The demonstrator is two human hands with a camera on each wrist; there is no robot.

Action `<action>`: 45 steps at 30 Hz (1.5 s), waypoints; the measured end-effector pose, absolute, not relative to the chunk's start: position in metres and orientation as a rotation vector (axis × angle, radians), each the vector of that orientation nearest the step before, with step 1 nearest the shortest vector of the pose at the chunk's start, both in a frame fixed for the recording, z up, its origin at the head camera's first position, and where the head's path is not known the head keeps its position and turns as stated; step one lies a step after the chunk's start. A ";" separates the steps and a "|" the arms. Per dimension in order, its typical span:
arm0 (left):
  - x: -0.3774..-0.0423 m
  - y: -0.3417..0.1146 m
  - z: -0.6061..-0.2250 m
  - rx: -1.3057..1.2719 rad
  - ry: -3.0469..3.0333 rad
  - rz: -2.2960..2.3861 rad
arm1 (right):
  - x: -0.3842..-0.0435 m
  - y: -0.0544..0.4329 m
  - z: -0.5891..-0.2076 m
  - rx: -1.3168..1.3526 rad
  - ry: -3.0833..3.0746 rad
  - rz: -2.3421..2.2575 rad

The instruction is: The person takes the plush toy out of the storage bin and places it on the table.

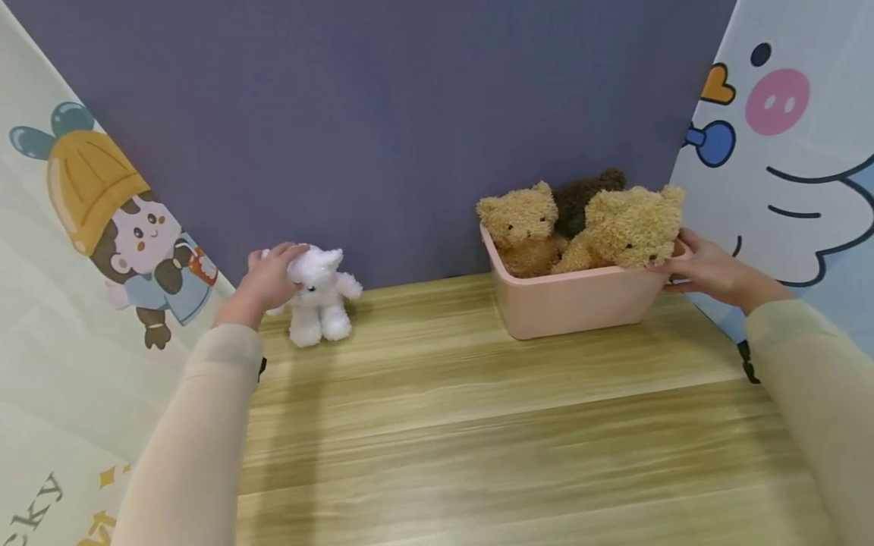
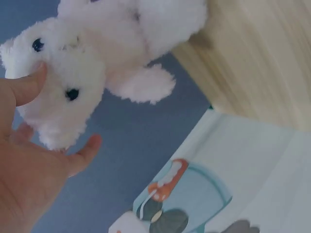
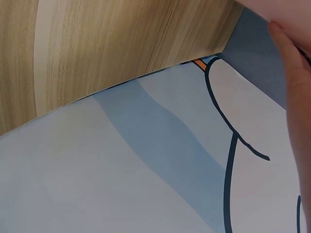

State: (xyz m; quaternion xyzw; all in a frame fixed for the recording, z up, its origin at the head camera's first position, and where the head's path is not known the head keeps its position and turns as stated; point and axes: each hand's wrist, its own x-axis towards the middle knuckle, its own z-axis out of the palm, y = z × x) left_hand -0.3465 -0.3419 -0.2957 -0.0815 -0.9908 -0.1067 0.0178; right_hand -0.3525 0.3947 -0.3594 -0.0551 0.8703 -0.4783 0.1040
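One left hand (image 1: 266,280): I see it at left of centre in the head view, laid over the head of the white toy (image 1: 319,315). My left wrist view shows the thumb (image 2: 30,86) pressed to the toy's face near one eye and the other fingers (image 2: 86,154) spread around the side of the head; the hand is half closed and has hold of it.
White toy: upright, feet on the wooden top (image 1: 478,425), left of centre in my head view, in front of the dark back wall (image 1: 410,136).
Right hand (image 1: 720,269): at right in my head view, bent around the right end of the pink bin (image 1: 573,307) and gripping it by the rim. My right wrist view catches only its edge at upper right, so I cannot tell how each finger lies.
Pink bin: right of centre, upright on the wooden top, near the back wall.
Bears: three in the bin. I count a light brown bear (image 1: 526,227) at left, a larger-looking tan bear (image 1: 628,224) at right, and a dark brown bear (image 1: 580,203) behind and between them, its face hidden from me.
Side panels: cartoon child (image 1: 146,231) at left, pink snout (image 1: 778,102) at upper right.
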 end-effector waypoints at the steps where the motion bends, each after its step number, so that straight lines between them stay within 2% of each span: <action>1: -0.348 -0.341 -0.300 -0.225 -3.075 -0.338 | -0.352 0.394 -0.360 -0.161 2.565 -1.411; 13: -0.353 -0.342 -0.322 0.011 -2.955 -0.281 | -0.353 0.394 -0.361 -0.141 2.542 -1.439; 28: -0.359 -0.347 -0.340 0.012 -2.905 -0.472 | -0.354 0.395 -0.361 -0.142 2.555 -1.442; 45: -0.373 -0.339 -0.329 -0.014 -2.998 -0.402 | -0.351 0.394 -0.361 -0.127 2.547 -1.455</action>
